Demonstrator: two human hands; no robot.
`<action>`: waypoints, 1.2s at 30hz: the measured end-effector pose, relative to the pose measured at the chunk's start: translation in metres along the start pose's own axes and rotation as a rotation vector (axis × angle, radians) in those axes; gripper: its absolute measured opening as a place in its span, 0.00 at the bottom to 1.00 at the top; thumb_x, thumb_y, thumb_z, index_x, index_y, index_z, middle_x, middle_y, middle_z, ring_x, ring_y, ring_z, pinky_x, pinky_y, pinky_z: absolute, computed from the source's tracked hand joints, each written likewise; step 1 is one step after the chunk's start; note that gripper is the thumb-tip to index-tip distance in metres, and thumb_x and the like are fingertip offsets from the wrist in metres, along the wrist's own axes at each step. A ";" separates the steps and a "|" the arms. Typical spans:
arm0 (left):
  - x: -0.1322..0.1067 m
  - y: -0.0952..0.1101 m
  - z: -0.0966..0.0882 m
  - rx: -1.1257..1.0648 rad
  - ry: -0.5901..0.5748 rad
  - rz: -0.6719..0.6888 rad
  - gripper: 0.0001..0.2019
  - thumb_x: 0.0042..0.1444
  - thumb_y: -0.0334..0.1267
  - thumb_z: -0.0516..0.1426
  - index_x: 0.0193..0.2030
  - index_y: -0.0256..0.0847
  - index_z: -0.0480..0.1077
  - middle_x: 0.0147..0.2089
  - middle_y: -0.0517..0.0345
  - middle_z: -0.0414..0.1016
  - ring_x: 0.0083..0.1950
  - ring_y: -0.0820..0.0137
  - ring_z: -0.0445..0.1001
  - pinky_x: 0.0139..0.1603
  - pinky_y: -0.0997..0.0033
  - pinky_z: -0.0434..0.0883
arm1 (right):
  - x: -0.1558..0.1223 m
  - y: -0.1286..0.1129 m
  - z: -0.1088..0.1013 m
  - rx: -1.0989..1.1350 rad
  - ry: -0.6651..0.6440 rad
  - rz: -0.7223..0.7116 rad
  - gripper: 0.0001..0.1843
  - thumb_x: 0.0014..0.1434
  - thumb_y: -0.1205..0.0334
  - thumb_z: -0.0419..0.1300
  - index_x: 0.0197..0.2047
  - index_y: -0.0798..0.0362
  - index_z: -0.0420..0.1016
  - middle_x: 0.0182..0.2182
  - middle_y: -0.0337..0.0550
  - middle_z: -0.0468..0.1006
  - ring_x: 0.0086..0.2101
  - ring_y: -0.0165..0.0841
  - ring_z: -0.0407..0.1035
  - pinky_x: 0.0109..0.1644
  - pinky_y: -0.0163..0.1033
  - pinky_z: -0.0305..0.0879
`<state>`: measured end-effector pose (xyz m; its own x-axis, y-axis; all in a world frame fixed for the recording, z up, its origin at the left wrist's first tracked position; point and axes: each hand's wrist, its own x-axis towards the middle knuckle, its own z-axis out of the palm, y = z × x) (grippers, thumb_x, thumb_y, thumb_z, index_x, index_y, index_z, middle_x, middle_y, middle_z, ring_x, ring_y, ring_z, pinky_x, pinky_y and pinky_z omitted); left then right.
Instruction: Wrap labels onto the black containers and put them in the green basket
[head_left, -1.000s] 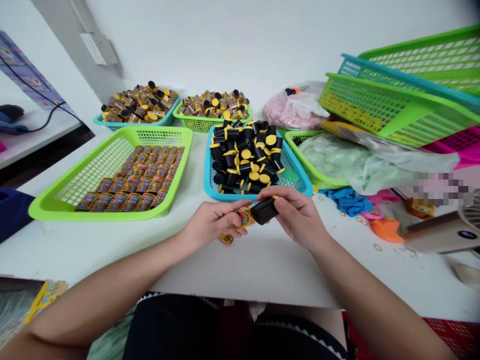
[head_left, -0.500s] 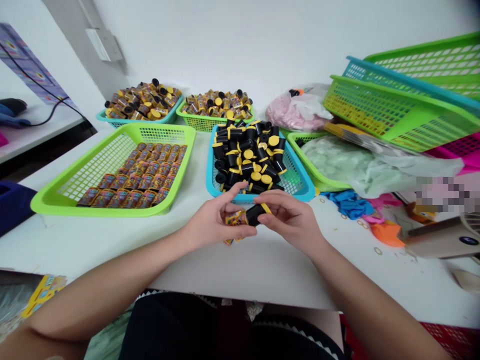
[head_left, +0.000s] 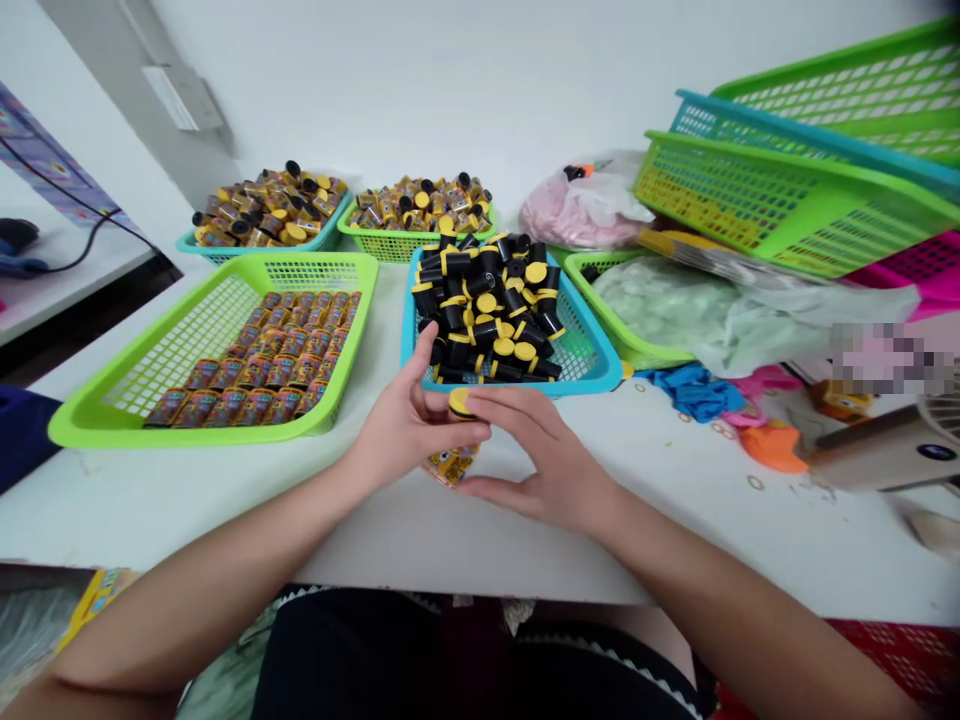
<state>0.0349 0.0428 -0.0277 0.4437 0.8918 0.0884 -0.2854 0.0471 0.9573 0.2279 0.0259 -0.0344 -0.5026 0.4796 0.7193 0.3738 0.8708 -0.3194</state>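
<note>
My left hand [head_left: 401, 425] and my right hand [head_left: 536, 455] meet over the white table [head_left: 525, 520], both wrapped round a small tube [head_left: 455, 430] with a yellow cap on top and a printed orange label below. The tube stands roughly upright between my fingers. Just beyond them a blue basket [head_left: 600, 365] holds a heap of black tubes with yellow caps [head_left: 487, 305]. A large green basket [head_left: 90, 420] at the left holds neat rows of labelled tubes [head_left: 262, 360].
Two smaller baskets of labelled tubes [head_left: 262, 210] [head_left: 416, 210] stand at the back. A pink bag [head_left: 577, 215], a green basket with a clear plastic bag [head_left: 675, 310], stacked tilted baskets [head_left: 787, 200] and coloured scraps [head_left: 697, 390] fill the right. A fan [head_left: 900, 450] sits far right.
The tube lay sideways between my hands with the label partly on. It now stands upright, cap up, the label wrapped round it, and my hands have moved a little left.
</note>
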 end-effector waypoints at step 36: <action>-0.016 -0.008 0.014 0.190 0.167 0.023 0.65 0.47 0.30 0.67 0.72 0.53 0.16 0.33 0.66 0.80 0.29 0.73 0.77 0.35 0.72 0.77 | -0.011 0.000 0.015 -0.388 0.063 -0.089 0.22 0.60 0.57 0.63 0.57 0.41 0.66 0.43 0.38 0.82 0.44 0.39 0.70 0.53 0.50 0.54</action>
<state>0.0417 0.0225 -0.0326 0.2879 0.9544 0.0788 -0.1219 -0.0450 0.9915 0.2221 0.0227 -0.0514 -0.5024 0.3858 0.7738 0.6032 0.7976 -0.0061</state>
